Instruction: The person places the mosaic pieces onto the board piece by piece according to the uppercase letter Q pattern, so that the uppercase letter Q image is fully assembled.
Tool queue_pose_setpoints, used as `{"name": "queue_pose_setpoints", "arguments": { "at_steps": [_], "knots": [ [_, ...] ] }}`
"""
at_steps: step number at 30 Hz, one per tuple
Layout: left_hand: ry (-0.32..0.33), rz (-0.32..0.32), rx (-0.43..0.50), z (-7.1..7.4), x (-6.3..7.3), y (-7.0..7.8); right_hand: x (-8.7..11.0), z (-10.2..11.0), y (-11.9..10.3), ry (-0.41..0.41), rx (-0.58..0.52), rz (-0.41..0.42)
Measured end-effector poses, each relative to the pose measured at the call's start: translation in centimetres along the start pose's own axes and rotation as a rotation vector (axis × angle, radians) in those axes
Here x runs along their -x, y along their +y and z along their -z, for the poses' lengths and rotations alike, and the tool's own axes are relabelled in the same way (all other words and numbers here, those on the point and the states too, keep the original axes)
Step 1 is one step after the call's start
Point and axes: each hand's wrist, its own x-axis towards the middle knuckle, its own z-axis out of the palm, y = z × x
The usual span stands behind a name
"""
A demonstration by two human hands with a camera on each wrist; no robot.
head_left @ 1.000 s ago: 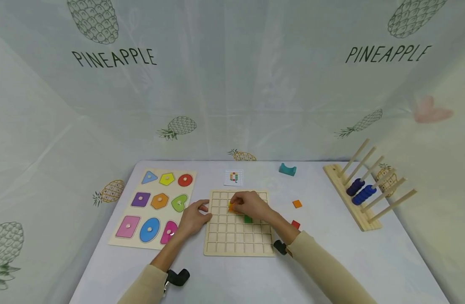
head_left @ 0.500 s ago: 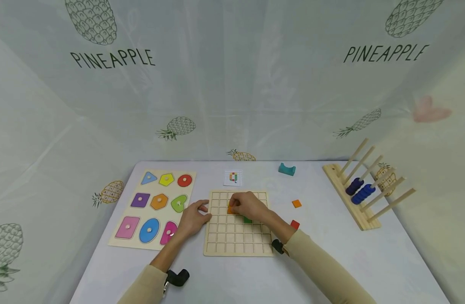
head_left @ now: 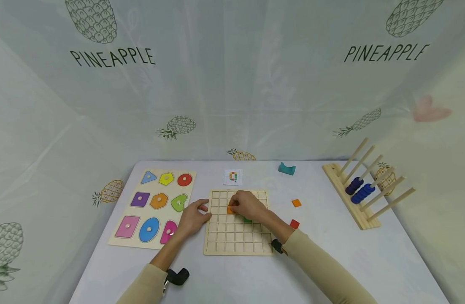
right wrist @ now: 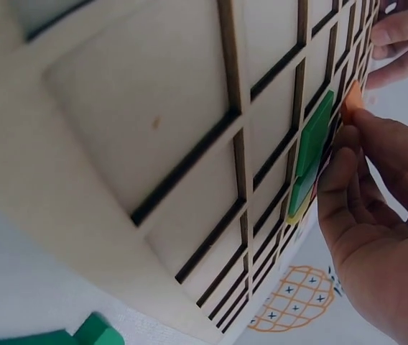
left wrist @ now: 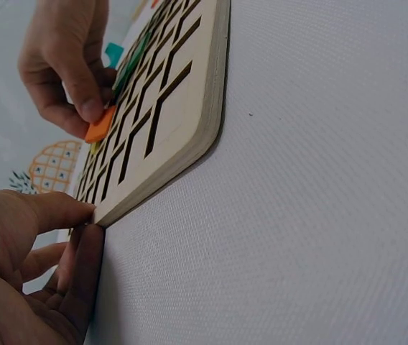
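My right hand (head_left: 249, 206) pinches an orange square tile (head_left: 230, 210) between thumb and fingertips, close over the wooden grid board (head_left: 238, 247). In the right wrist view, green tiles (right wrist: 314, 134) and a yellow tile (right wrist: 299, 211) lie on the board beside that hand. A green tile (head_left: 247, 220) shows partly under the right hand in the head view. My left hand (head_left: 193, 218) touches the board's left edge with thumb and forefinger spread apart. The left wrist view shows the orange tile (left wrist: 100, 125) tilted under the right fingertips.
A card with a coloured tile pattern (head_left: 233, 177) lies behind the board. Loose orange (head_left: 296, 203) and red (head_left: 294, 223) tiles lie to the right. A shape puzzle (head_left: 140, 218) is at left, a teal block (head_left: 287, 169) at back, a peg rack (head_left: 348, 196) at right.
The orange tile has shifted slightly toward the near side and more of it shows beside the right fingertips. The left hand stays at the board's edge.
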Motion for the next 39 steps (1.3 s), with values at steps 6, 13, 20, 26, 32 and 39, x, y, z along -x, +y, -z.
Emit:
{"name": "queue_pose_setpoints", "arguments": {
  "at_steps": [6,13,20,26,32,39],
  "knots": [
    [0.003,-0.008,-0.008,0.0,0.0,-0.1,0.0,-0.2,-0.1,0.003,0.009,0.033],
    [0.001,0.002,-0.004,0.0,0.0,-0.1,0.0,-0.5,-0.1,0.005,0.021,0.029],
    [0.008,0.007,0.001,-0.1,0.0,-0.2,0.0,-0.7,0.0,0.002,0.026,0.019],
    [0.008,-0.003,0.002,0.0,0.0,-0.2,-0.1,-0.8,0.0,0.003,0.033,0.023],
    [0.005,-0.005,0.002,0.0,-0.1,-0.1,0.1,-0.5,0.0,0.003,0.014,0.019],
    [0.009,-0.003,-0.004,0.0,-0.1,-0.2,0.9,1.0,0.7,0.005,-0.009,0.006]
  ]
}}
